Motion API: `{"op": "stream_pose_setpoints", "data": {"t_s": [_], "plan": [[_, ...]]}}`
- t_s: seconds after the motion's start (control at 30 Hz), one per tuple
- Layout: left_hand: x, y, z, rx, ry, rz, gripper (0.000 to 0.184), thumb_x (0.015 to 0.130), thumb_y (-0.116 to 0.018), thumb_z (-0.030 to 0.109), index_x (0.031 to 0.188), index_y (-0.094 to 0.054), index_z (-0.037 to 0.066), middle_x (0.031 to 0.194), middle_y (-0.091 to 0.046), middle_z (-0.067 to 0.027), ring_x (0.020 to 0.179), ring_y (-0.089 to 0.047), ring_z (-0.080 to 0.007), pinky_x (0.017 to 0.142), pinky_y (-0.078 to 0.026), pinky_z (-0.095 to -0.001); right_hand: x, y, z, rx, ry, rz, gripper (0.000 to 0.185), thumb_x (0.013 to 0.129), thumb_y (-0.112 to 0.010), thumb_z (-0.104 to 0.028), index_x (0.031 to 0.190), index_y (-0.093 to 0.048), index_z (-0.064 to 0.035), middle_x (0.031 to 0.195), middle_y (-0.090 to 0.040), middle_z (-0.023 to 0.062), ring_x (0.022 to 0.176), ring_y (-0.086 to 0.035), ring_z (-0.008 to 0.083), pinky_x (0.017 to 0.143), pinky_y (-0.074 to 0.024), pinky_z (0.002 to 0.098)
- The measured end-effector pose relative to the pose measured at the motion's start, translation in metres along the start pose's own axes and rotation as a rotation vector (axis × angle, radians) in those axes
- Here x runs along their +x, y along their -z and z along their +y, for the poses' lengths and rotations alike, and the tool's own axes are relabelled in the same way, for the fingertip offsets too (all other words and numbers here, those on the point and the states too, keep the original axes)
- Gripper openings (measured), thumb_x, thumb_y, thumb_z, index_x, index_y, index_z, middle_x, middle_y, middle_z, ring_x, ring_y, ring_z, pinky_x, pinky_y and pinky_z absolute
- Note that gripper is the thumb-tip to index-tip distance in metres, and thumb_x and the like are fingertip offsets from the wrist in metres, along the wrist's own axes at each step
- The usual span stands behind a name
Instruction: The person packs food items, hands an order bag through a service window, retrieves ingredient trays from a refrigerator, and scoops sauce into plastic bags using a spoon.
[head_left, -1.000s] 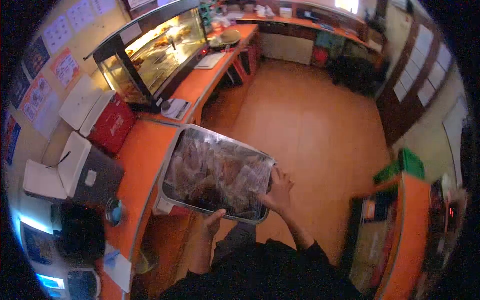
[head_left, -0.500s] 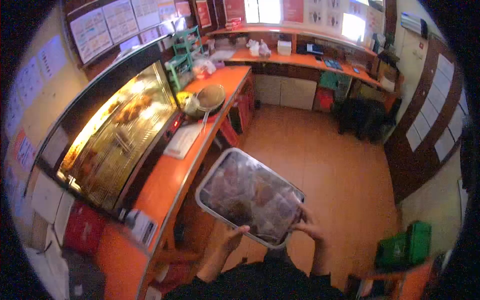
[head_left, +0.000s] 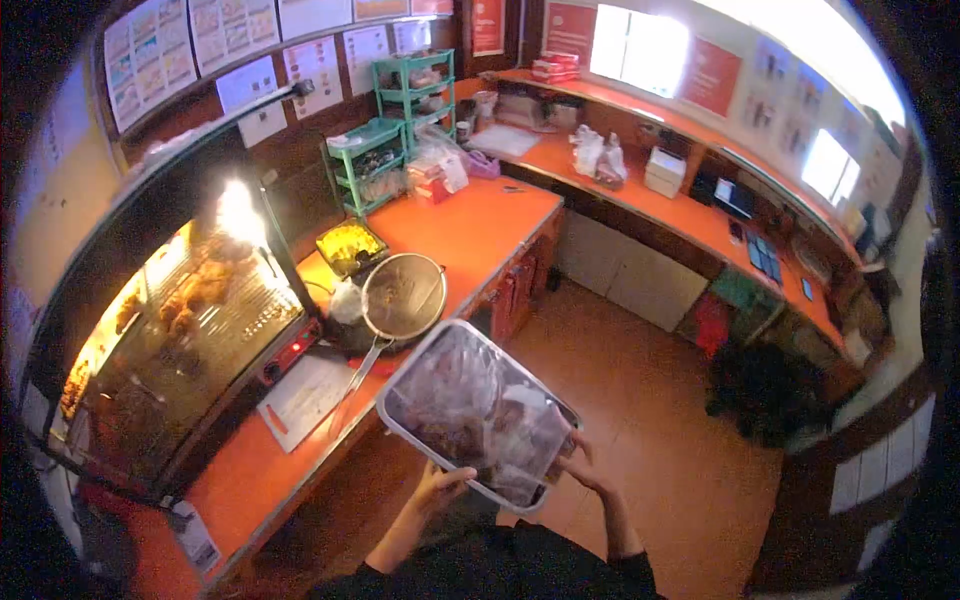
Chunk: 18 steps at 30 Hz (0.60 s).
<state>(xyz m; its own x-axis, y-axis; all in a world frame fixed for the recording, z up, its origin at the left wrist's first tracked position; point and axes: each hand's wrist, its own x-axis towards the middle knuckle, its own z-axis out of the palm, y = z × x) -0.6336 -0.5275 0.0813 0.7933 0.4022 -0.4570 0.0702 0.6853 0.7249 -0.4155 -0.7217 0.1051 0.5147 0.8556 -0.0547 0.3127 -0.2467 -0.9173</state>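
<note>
A metal tray with plastic-wrapped contents, too blurred to name, is held in front of my body at a tilt in the picture. My left hand grips its near edge, thumb on the rim. At the tray's right end my right hand is closed on the rim, its lower fingers hidden. Just beyond the tray's far left corner, a round strainer with a long handle lies on the orange counter.
On the left stands a lit glass food warmer, with a white board beside it. A yellow-filled container and green racks are farther back. A second counter carries plastic bags and a white box.
The view has swung toward the back counter, and the strainer and green racks now appear nearer. The tray has stayed in both my hands and is now beside the counter's edge.
</note>
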Motion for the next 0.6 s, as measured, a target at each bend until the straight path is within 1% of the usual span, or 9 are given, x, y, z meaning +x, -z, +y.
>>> {"op": "stream_pose_setpoints", "data": {"t_s": [0.07, 0.13, 0.17, 0.2, 0.27, 0.33, 0.4, 0.53, 0.6], "plan": [[0.063, -0.025, 0.029, -0.128, -0.013, 0.050, 0.048, 0.066, -0.068, -0.002, 0.110, -0.048, 0.002, 0.099, -0.055, -0.0105, 0.087, -0.057, -0.0222, 0.066, -0.049, -0.0312, 0.085, 0.012, -0.036, 0.273, 0.000, 0.050, 0.062, 0.066, -0.074, -0.019, 0.120, -0.048, -0.0006, 0.112, -0.054, 0.0083, 0.097, -0.053, 0.0202, 0.088, -0.0398, 0.0324], [0.139, -0.038, 0.062, -0.036, -0.297, -0.092, 0.058, 0.067, -0.067, -0.004, 0.118, -0.040, 0.002, 0.109, -0.050, -0.0122, 0.096, -0.054, -0.0247, 0.075, -0.048, -0.0353, 0.167, 0.022, 0.006, 0.228, -0.035, 0.101, 0.063, 0.064, -0.075, -0.024, 0.117, -0.051, -0.0017, 0.108, -0.057, 0.0096, 0.094, -0.055, 0.0219, 0.089, -0.0394, 0.0336], [0.189, -0.042, 0.070, -0.003, -0.525, -0.049, 0.067, 0.065, -0.067, -0.006, 0.123, -0.034, 0.002, 0.115, -0.047, -0.0132, 0.106, -0.048, -0.0267, 0.085, -0.044, -0.0384, 0.209, 0.033, 0.008, 0.187, -0.078, 0.167, 0.064, 0.061, -0.076, -0.029, 0.114, -0.054, -0.0027, 0.104, -0.060, 0.0108, 0.092, -0.057, 0.0237, 0.089, -0.0390, 0.0348], [0.231, -0.039, 0.079, -0.014, -0.537, -0.045, 0.067, 0.065, -0.067, -0.006, 0.123, -0.034, 0.002, 0.115, -0.047, -0.0132, 0.106, -0.048, -0.0267, 0.085, -0.044, -0.0384, 0.243, 0.049, 0.007, 0.175, -0.069, 0.157, 0.064, 0.061, -0.076, -0.029, 0.114, -0.054, -0.0027, 0.104, -0.060, 0.0108, 0.092, -0.057, 0.0237, 0.089, -0.0390, 0.0348], [0.289, -0.050, 0.114, -0.184, -0.335, -0.033, 0.070, 0.064, -0.065, -0.006, 0.125, -0.032, 0.003, 0.121, -0.043, -0.0134, 0.113, -0.042, -0.0272, 0.091, -0.040, -0.0394, 0.307, 0.083, 0.008, -0.081, -0.196, 0.235, 0.058, 0.057, -0.075, -0.037, 0.106, -0.061, -0.0081, 0.097, -0.063, 0.0125, 0.090, -0.059, 0.0277, 0.087, -0.0392, 0.0380], [0.335, -0.071, 0.154, -0.202, -0.303, -0.021, 0.066, 0.065, -0.063, -0.004, 0.123, -0.034, 0.005, 0.113, -0.048, -0.0117, 0.106, -0.048, -0.0267, 0.087, -0.043, -0.0398, 0.373, 0.113, 0.028, -0.227, -0.230, 0.259, 0.054, 0.056, -0.075, -0.040, 0.101, -0.064, -0.0116, 0.095, -0.064, 0.0130, 0.089, -0.060, 0.0303, 0.087, -0.0391, 0.0398], [0.397, -0.066, 0.165, -0.333, -0.305, 0.005, 0.055, 0.064, -0.061, -0.005, 0.116, -0.044, 0.004, 0.103, -0.055, -0.0065, 0.094, -0.054, -0.0251, 0.084, -0.044, -0.0385, 0.441, 0.131, 0.026, -0.402, -0.412, 0.281, 0.046, 0.056, -0.075, -0.037, 0.095, -0.066, -0.0138, 0.091, -0.065, 0.0102, 0.091, -0.059, 0.0303, 0.089, -0.0363, 0.0424], [0.506, -0.064, 0.188, -0.501, -0.423, 0.154, 0.055, 0.066, -0.058, -0.006, 0.117, -0.042, 0.006, 0.107, -0.054, -0.0086, 0.096, -0.053, -0.0258, 0.083, -0.045, -0.0431, 0.580, 0.137, 0.071, -0.482, -0.247, 0.323, 0.039, 0.057, -0.075, -0.035, 0.088, -0.067, -0.0135, 0.085, -0.065, 0.0086, 0.096, -0.056, 0.0303, 0.089, -0.0313, 0.0516], [0.558, -0.047, 0.191, -0.560, -0.470, 0.162, 0.043, 0.069, -0.057, -0.003, 0.111, -0.049, 0.003, 0.103, -0.056, -0.0093, 0.095, -0.054, -0.0259, 0.082, -0.044, -0.0445, 0.655, 0.139, 0.094, -0.589, -0.209, 0.098, 0.041, 0.058, -0.074, -0.037, 0.092, -0.064, -0.0161, 0.103, -0.059, 0.0084, 0.109, -0.043, 0.0294, 0.088, -0.0211, 0.0641]]}}
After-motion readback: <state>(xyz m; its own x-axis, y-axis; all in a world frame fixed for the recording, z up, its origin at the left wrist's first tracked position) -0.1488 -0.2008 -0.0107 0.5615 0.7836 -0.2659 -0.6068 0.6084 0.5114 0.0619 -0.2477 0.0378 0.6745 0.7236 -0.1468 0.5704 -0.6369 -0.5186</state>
